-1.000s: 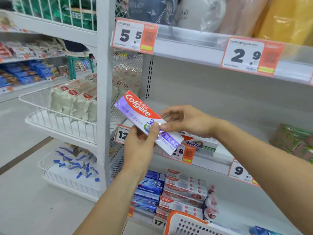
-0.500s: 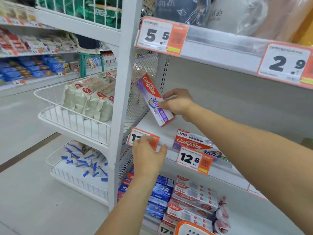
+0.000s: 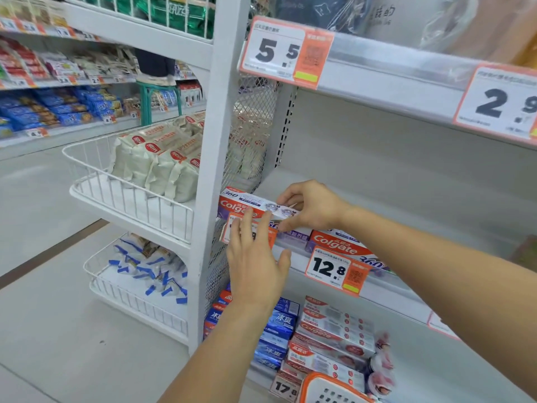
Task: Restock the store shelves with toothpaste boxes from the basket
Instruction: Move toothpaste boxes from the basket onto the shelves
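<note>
Basket: white basket with orange rim (image 3: 325, 386) at 6 o'clock, frame bottom edge; contents out of view, so remaining stock cannot be judged.
Lower shelf: red-and-white Colgate boxes (image 3: 334, 333) and blue toothpaste boxes (image 3: 279, 330) stacked behind the 17.8 tag; looks stocked.
Left hand: left hand (image 3: 255, 266) at centre, fingers straight and spread, holding nothing; fingertips lie over the price tag (image 3: 270, 237) on the middle shelf edge, near the box front.
Right hand: right hand (image 3: 313, 206) just past the left, thumb and fingers pinching the right end of the Colgate 360 box (image 3: 247, 203).
Task box: lying flat at the middle shelf's left end, 11 o'clock from the left hand; not yet let go.
Neighbour: second Colgate 360 box (image 3: 340, 247) already placed at 3 o'clock, behind the 12.8 tag (image 3: 334, 270).
Progress: middle shelf (image 3: 406, 199) mostly bare behind; judged early to midway.
</note>
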`<control>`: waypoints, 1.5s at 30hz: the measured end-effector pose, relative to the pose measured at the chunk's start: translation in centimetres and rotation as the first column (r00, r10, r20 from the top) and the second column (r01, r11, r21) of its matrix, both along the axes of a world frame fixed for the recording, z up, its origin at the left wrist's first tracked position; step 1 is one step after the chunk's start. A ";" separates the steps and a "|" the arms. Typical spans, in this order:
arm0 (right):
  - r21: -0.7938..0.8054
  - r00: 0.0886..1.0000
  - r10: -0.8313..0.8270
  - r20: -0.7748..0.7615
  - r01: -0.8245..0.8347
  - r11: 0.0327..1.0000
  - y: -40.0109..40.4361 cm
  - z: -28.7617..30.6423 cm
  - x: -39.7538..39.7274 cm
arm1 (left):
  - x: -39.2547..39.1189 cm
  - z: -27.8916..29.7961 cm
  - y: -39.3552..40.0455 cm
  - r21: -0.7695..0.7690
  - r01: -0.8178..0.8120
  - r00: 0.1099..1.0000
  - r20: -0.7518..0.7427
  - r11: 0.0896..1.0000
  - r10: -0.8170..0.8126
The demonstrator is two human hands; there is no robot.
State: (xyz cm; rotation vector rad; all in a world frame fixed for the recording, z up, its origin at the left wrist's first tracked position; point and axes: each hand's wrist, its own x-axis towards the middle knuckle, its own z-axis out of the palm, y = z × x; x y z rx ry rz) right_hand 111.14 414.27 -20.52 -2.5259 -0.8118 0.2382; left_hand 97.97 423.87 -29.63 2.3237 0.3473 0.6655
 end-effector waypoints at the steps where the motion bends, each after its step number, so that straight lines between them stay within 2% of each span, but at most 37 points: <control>1: -0.006 1.000 0.020 0.009 -0.020 1.000 -0.3 -0.1 0.0 | 0.0 0.1 -0.2 0.036 0.027 1.000 0.007 0.999 -0.028; 6: 0.010 0.995 0.096 0.010 -0.096 0.995 -2.2 -0.1 -0.8 | 0.9 0.4 -1.6 0.206 0.187 0.982 -0.042 0.960 -0.182; 10: -0.005 0.995 0.090 0.035 -0.090 0.996 -3.9 0.0 -1.7 | 1.5 0.2 -2.7 0.203 0.216 0.976 -0.040 0.955 -0.213; 13: -0.176 0.990 0.066 0.124 -0.043 0.983 -5.8 0.8 -2.3 | 1.5 0.5 -3.4 0.198 0.205 0.978 0.010 0.959 -0.211; 16: -0.289 0.966 -0.041 0.254 0.116 0.950 -9.3 1.3 -3.5 | 1.6 0.3 -3.3 0.185 0.204 0.978 0.004 0.961 -0.208; 18: -0.234 0.955 -0.123 0.271 0.189 0.954 -11.7 0.8 -4.5 | 1.8 0.1 -3.3 0.173 0.193 0.980 0.016 0.966 -0.199; 20: -0.114 0.964 -0.157 0.213 0.184 0.976 -13.0 -0.4 -5.7 | 2.0 0.1 -3.4 0.163 0.176 0.983 0.028 0.971 -0.183; 24: 0.037 0.950 -0.212 0.229 0.209 0.977 -13.1 -2.7 -6.0 | 2.0 0.4 -4.2 0.153 0.138 0.989 0.023 0.979 -0.143; 29: -0.021 0.952 -0.191 0.238 0.202 0.979 -12.9 -3.0 -5.9 | 2.1 0.7 -5.0 0.171 0.116 0.993 -0.030 0.979 -0.112; 35: -0.074 0.953 -0.168 0.253 0.192 0.979 -12.8 -3.4 -5.9 | 2.0 0.4 -5.0 0.227 0.099 0.995 -0.023 0.969 -0.096; 37: -0.095 0.921 -0.187 0.342 0.232 0.968 -12.5 -3.4 -6.5 | 1.9 0.3 -5.0 0.227 0.101 0.995 -0.010 0.969 -0.101; 38: -0.042 0.877 -0.232 0.421 0.274 0.961 -12.5 -3.5 -7.1 | 1.7 0.4 -5.1 0.220 0.106 0.993 0.021 0.970 -0.113; 39: 0.089 0.815 -0.312 0.488 0.309 0.947 -12.7 -3.6 -8.0 | 1.4 0.5 -5.3 0.215 0.114 0.988 0.073 0.970 -0.133; 41: 0.419 0.720 -0.474 0.507 0.275 0.866 -13.6 -4.2 -10.7 | 0.7 0.9 -5.9 0.209 0.153 0.956 0.218 0.966 -0.198; 43: 0.572 0.724 -0.513 0.461 0.200 0.795 -15.4 -6.5 -14.6 | -0.4 0.9 -7.1 0.179 0.244 0.904 0.313 0.953 -0.290; 45: 0.572 0.766 -0.514 0.386 0.238 0.785 -17.8 -10.9 -18.4 | -1.8 0.6 -8.7 0.134 0.376 0.877 0.269 0.917 -0.399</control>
